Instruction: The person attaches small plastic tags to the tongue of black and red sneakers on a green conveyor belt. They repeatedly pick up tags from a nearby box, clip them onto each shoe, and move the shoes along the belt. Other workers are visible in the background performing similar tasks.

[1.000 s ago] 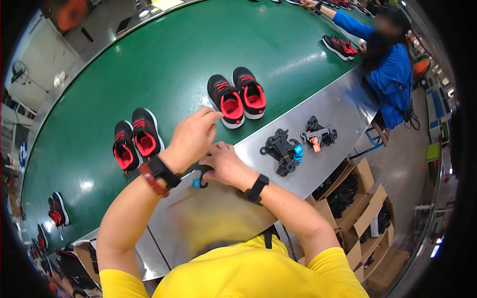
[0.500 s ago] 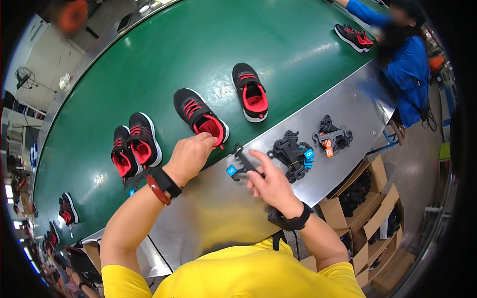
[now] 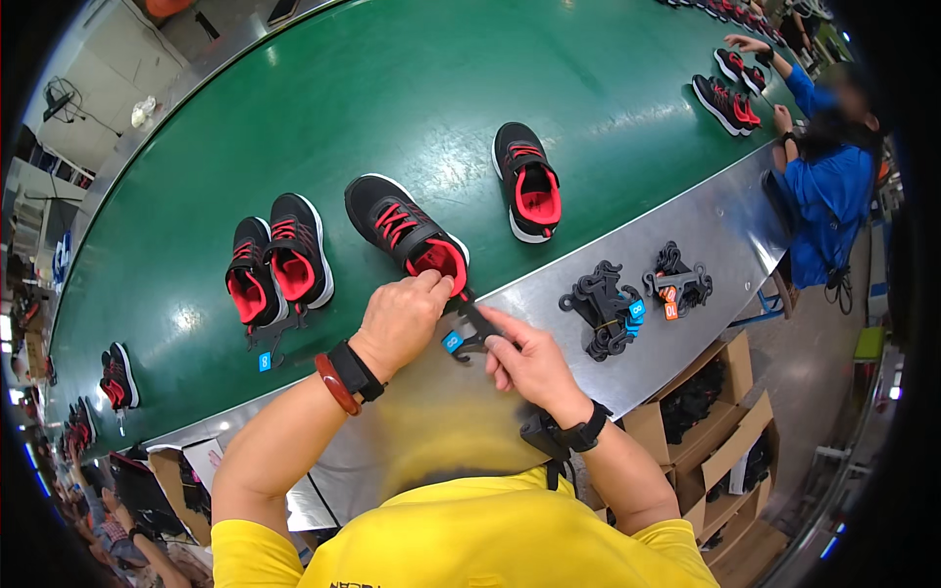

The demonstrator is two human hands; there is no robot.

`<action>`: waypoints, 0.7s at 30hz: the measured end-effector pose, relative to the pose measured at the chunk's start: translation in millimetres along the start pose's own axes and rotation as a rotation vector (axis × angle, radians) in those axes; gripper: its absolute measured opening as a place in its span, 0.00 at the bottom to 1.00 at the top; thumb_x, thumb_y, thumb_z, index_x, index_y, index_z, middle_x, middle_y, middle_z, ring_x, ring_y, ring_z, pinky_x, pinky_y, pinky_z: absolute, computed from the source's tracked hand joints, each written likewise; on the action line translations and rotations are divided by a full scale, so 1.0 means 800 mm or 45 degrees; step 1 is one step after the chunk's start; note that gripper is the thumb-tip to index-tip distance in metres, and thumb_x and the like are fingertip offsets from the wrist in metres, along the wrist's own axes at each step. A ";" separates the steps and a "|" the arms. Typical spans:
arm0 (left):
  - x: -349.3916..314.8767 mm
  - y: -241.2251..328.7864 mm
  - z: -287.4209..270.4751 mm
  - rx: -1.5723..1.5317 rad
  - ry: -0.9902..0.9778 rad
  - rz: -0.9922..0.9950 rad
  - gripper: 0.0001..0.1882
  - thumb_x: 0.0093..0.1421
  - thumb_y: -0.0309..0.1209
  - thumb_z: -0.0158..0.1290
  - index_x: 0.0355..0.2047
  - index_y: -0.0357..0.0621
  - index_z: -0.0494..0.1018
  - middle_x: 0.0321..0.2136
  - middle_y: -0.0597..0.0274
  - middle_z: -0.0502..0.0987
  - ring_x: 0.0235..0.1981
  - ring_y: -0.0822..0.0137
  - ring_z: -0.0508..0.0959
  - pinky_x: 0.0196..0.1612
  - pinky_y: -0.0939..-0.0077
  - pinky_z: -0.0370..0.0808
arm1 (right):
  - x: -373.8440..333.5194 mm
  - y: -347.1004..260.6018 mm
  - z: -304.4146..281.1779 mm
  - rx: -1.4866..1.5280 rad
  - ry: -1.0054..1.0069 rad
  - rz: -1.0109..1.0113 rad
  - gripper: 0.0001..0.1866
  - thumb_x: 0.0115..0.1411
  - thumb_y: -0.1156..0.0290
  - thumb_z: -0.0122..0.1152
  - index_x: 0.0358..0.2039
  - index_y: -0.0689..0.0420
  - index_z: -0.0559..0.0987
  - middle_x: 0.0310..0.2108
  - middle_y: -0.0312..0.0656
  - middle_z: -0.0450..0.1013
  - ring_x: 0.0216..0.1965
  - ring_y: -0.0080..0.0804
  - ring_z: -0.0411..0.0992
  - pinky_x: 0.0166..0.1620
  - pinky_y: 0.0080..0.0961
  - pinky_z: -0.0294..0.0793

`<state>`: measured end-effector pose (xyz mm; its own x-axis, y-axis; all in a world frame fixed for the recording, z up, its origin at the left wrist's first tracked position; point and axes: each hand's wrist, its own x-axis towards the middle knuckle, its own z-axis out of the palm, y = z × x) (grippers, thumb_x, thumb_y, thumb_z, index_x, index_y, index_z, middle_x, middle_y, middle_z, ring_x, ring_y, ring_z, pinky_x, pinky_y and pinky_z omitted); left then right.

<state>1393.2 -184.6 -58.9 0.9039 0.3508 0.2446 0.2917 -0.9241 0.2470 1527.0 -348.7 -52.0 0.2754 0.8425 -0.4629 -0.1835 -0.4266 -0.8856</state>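
A black children's sneaker [image 3: 392,218] with red laces and red lining lies on the green work surface, its heel toward me. Closed at the heel collar, my left hand [image 3: 404,318] pinches the red back edge. My right hand [image 3: 529,361] grips a black plastic shoe hanger [image 3: 477,321] with a blue size tag [image 3: 452,342]. The hanger's upper end meets the sneaker's heel; whether it is hooked there I cannot tell. A matching single sneaker [image 3: 527,184] stands just to the right.
At left, a sneaker pair [image 3: 299,250] has a tagged hanger at its heels. Hangers with blue tags [image 3: 600,309] and orange tags [image 3: 678,279] lie piled on the metal ledge [image 3: 627,230]. Open cartons [image 3: 720,412] stand below right. A co-worker in blue [image 3: 833,196] handles sneakers far right.
My right hand has brought the hanger's upper end against the sneaker's heel. The left hand keeps its pinch there. The whole view has shifted slightly, and the co-worker's hands now show beside the far sneakers.
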 end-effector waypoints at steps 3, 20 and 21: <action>-0.006 -0.001 -0.001 0.032 -0.066 0.011 0.11 0.52 0.25 0.52 0.38 0.41 0.75 0.29 0.59 0.75 0.30 0.59 0.80 0.30 0.66 0.77 | 0.003 -0.004 0.000 -0.140 -0.172 0.088 0.23 0.67 0.72 0.51 0.62 0.50 0.70 0.19 0.31 0.71 0.15 0.15 0.64 0.21 0.15 0.64; -0.058 -0.036 -0.015 -0.047 -0.068 -0.007 0.07 0.55 0.30 0.51 0.36 0.48 0.69 0.35 0.51 0.71 0.24 0.55 0.79 0.25 0.61 0.77 | 0.058 -0.064 0.017 -0.980 0.193 -0.703 0.17 0.58 0.72 0.60 0.48 0.62 0.74 0.44 0.52 0.73 0.45 0.48 0.72 0.48 0.36 0.72; -0.060 -0.035 -0.019 -0.041 -0.093 -0.039 0.11 0.56 0.29 0.50 0.40 0.48 0.70 0.33 0.50 0.71 0.24 0.55 0.80 0.26 0.61 0.77 | 0.065 -0.068 0.006 -1.017 0.333 -0.860 0.20 0.55 0.75 0.63 0.49 0.62 0.73 0.47 0.52 0.72 0.48 0.50 0.71 0.51 0.37 0.71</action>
<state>1337.0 -173.0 -63.1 0.9154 0.3658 0.1680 0.3105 -0.9073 0.2837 1546.7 -280.4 -27.3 0.2992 0.9282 0.2210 0.7248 -0.0705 -0.6853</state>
